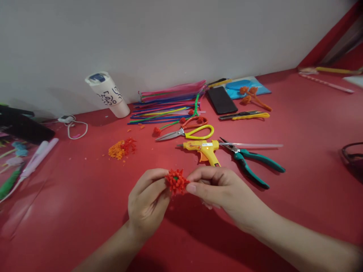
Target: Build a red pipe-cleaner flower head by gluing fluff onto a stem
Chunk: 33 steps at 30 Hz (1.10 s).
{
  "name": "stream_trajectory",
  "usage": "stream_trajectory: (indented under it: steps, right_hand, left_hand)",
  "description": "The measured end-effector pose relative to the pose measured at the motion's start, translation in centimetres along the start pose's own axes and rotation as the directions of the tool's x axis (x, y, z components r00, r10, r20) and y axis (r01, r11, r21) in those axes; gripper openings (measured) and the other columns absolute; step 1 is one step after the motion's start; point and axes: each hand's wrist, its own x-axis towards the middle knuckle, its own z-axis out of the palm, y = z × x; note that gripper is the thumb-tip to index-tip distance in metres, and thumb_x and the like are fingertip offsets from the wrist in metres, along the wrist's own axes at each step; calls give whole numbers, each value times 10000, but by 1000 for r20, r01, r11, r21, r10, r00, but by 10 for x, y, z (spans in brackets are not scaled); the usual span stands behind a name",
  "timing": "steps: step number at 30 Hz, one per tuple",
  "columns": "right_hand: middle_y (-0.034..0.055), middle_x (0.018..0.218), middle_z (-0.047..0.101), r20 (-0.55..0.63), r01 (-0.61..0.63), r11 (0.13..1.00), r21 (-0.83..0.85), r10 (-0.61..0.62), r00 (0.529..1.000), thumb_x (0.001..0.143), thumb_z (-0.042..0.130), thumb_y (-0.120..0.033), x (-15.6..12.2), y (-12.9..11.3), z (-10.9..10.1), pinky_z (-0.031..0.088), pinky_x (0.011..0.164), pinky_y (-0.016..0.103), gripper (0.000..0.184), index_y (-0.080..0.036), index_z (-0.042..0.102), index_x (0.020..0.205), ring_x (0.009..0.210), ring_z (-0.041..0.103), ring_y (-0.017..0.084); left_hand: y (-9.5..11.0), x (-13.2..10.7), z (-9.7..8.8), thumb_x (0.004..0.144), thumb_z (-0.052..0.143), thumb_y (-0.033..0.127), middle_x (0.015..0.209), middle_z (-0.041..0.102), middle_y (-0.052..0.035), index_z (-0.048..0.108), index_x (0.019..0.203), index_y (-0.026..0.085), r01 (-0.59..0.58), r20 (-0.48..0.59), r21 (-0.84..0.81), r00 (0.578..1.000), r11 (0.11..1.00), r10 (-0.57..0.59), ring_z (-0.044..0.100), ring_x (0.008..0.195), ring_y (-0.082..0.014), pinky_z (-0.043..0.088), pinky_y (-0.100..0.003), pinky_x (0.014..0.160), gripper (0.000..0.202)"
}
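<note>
A spiky red pipe-cleaner flower (177,183) with a green centre is held up above the red table between both hands. My left hand (149,200) is closed around its left side, fingers curled behind it. The thumb and forefinger of my right hand (218,187) pinch a petal at its right edge. Just beyond the hands lies a yellow hot glue gun (202,146) with a clear glue stick (255,145) in its back. Behind it are scissors (184,133) with one red and one yellow handle. Green-handled pliers (249,158) rest to the right.
Orange and red fuzz clippings (121,148) lie left of the scissors. Pipe cleaners (167,105) are bundled near the wall, beside a white tumbler (109,94). A black phone (222,100), a yellow utility knife (245,115) and an orange pipe-cleaner flower stem (256,99) lie back right.
</note>
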Motion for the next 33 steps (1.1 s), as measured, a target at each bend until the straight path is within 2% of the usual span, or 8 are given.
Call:
stream_trajectory:
  steps: [3, 8, 12, 18, 24, 27, 33]
  right_hand:
    - [-65, 513, 458, 0, -23, 999, 27, 23, 1000, 652, 729, -408, 0, 0, 0, 259, 438, 208, 269, -162, 646, 726, 441, 345, 49]
    - [-81, 509, 423, 3, -44, 998, 48, 44, 999, 632, 738, -385, 0, 1, 1, 256, 448, 210, 270, -167, 646, 763, 440, 335, 47]
    - [-75, 521, 454, -3, -58, 996, 66, 59, 998, 634, 739, -403, 0, 2, 1, 264, 449, 211, 293, -165, 645, 778, 439, 346, 47]
    - [-77, 520, 449, 19, -69, 993, 92, 68, 998, 622, 765, -436, 0, 3, 1, 282, 448, 206, 328, -164, 656, 769, 441, 353, 43]
    - [-71, 533, 485, 21, -74, 990, 117, 72, 997, 652, 739, -401, 1, 6, 2, 286, 437, 197, 281, -160, 658, 770, 429, 344, 34]
    - [-77, 531, 474, 17, -74, 992, 104, 72, 997, 648, 739, -391, 1, 5, 3, 279, 436, 197, 276, -159, 643, 762, 428, 343, 33]
    - [-84, 540, 436, 25, 15, 999, 50, -16, 1000, 677, 703, -334, 1, 1, 2, 261, 456, 205, 207, -168, 600, 746, 466, 332, 45]
  left_hand:
    - [1, 1, 0, 772, 584, -13, 855, 666, -22, 664, 857, 188, 51, 12, -14, 999, 999, -50, 633, 766, -118, 521, -214, 677, 232]
    - [1, 3, -1, 775, 586, -13, 859, 667, -29, 662, 865, 198, 71, 19, -27, 997, 997, -70, 626, 763, -126, 519, -228, 674, 242]
    - [1, 3, -1, 779, 595, 4, 864, 672, -47, 676, 881, 202, 52, 50, -9, 997, 999, -52, 628, 748, -137, 522, -237, 650, 238]
    - [-1, 0, 0, 776, 583, 5, 847, 682, -44, 682, 868, 195, 23, 22, 23, 999, 999, -24, 644, 737, -141, 529, -240, 647, 233]
    - [-2, 1, -2, 771, 579, -7, 884, 683, -62, 677, 881, 178, -74, 30, 43, 997, 996, 73, 652, 765, -143, 536, -231, 667, 236]
    - [-2, 2, -3, 771, 580, -2, 894, 690, -61, 674, 882, 167, -75, 47, 57, 996, 995, 73, 656, 775, -139, 535, -222, 684, 223]
    - [-1, 4, -2, 772, 574, 7, 914, 687, -76, 660, 874, 152, -70, 37, 87, 997, 994, 67, 658, 819, -158, 535, -251, 740, 197]
